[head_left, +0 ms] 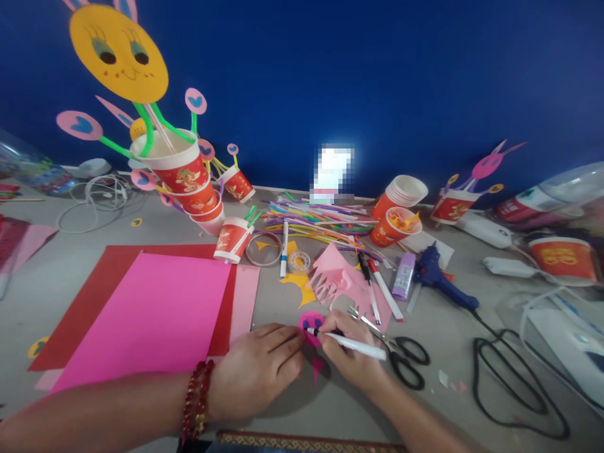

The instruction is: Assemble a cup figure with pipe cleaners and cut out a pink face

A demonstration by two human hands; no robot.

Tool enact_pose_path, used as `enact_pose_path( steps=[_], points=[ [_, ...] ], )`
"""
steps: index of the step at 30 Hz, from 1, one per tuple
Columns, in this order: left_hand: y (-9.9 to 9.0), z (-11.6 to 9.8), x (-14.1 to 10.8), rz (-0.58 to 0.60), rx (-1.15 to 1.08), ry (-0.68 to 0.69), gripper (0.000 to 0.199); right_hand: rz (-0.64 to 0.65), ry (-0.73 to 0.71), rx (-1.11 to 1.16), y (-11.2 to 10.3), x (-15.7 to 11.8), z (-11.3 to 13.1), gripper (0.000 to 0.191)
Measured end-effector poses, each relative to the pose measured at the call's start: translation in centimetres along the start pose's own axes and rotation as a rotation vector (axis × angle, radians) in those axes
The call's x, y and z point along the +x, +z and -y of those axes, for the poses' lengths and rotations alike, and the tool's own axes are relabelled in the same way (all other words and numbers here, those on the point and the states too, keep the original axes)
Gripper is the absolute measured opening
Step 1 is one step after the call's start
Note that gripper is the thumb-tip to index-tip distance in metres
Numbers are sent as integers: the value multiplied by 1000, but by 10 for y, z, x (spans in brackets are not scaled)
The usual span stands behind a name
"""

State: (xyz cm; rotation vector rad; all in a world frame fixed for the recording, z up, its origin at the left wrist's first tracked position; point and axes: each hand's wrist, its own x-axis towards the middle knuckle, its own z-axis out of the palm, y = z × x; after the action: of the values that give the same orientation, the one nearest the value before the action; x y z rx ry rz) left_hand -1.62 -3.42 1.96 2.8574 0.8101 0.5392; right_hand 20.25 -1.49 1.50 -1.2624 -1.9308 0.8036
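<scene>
A small round magenta paper disc [310, 321] with two dark blue eye drawings lies on the grey table. My right hand [352, 352] holds a white marker [361, 346] in a pinch, its black tip on or just over the disc. My left hand [259, 368] rests palm down at the disc's left edge, fingers laid flat, with a red bead bracelet on the wrist. A small magenta paper triangle [318, 370] lies between my hands. Scissors with black handles [406, 358] sit just right of my right hand.
Magenta sheets [155, 314] lie left, paper cups [177, 170] with paper figures behind. Colourful pipe cleaners [316, 220] spread at the back centre. Pink paper scraps [335, 277], a purple glue stick [404, 277] and a blue glue gun [441, 280] with a looped black cord are right.
</scene>
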Motion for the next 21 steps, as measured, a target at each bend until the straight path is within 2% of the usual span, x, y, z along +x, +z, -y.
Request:
enact_pose_path(
  steps=[14, 21],
  points=[
    [0, 1, 1, 1, -12, -4, 16, 15, -1, -27, 0, 1, 0, 16],
    [-1, 0, 1, 3, -22, 3, 21, 15, 1, -20, 0, 2, -1, 15]
  ],
)
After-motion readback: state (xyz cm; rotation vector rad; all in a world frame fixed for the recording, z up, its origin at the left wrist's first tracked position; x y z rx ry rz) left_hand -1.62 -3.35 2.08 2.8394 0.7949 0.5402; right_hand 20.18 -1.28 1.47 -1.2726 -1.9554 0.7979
